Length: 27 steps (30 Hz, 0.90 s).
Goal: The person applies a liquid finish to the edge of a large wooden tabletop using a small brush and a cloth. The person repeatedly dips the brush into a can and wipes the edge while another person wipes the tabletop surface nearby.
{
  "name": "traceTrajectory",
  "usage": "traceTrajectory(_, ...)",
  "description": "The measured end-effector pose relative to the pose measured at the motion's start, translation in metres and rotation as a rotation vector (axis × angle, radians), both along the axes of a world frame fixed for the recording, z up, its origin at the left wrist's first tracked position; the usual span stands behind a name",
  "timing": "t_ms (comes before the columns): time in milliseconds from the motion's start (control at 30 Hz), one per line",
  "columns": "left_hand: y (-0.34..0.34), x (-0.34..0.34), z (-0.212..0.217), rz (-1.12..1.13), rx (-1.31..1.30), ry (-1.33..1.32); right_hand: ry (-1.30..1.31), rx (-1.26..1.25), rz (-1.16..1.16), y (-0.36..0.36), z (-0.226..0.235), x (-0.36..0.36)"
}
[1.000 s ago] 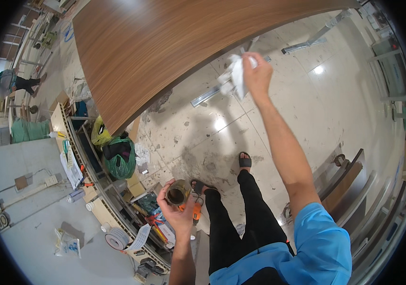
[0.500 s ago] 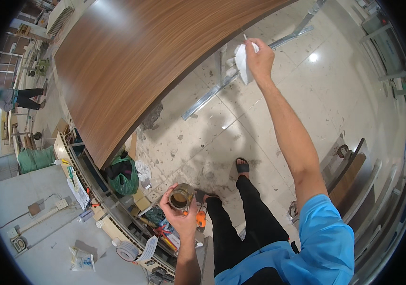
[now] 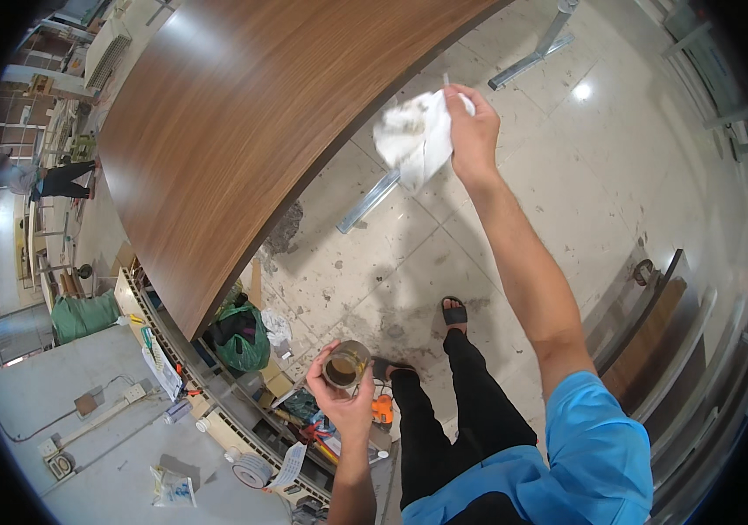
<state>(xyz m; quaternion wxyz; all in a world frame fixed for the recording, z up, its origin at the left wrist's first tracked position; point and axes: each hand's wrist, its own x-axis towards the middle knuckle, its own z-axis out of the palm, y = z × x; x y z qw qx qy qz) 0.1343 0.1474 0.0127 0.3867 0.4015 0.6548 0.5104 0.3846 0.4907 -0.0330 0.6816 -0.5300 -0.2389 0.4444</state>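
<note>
My left hand (image 3: 342, 404) is wrapped round a glass jar (image 3: 345, 364) with some brownish liquid in it, its open top facing up. My right hand (image 3: 474, 131), arm stretched out, pinches a white cloth (image 3: 425, 140) that fans out to the left and carries dark smudges. A short, thin, pale stick (image 3: 446, 80) pokes up from the same fingers; the rest of it is hidden. The cloth hangs close to the curved edge of a large brown wood-grain panel (image 3: 278, 114); whether they touch I cannot tell.
Metal legs (image 3: 527, 66) stand on the stained tile floor (image 3: 558, 192). At left, a grey worktop (image 3: 120, 446) holds a tape roll (image 3: 252, 471) and a plastic bag (image 3: 173, 486). A green bag (image 3: 243, 339) and an orange tool (image 3: 382, 409) lie lower. Another person (image 3: 63, 179) stands far left.
The white cloth has swung out from hanging under my right hand to spreading leftward, showing its smudges. My right hand is slightly lower; the left keeps the jar.
</note>
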Motion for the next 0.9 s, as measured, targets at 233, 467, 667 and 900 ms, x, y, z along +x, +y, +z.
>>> traceTrajectory(233, 0.010, 0.008, 0.003, -0.078, 0.019, 0.066, 0.440, 0.011, -0.141, 0.051, -0.008, -0.026)
traceTrajectory(467, 0.004, -0.003, 0.005, -0.076, 0.010, 0.075, 0.184, 0.030, -0.205, 0.055, -0.012, -0.050)
traceTrajectory(667, 0.003, -0.008, 0.007, -0.053, -0.004, 0.079, -0.142, 0.045, -0.094, 0.044, -0.019, -0.034)
traceTrajectory(900, 0.017, 0.001, -0.005, -0.069, 0.000, 0.042, -0.678, -0.104, 0.327, -0.044, -0.017, 0.030)
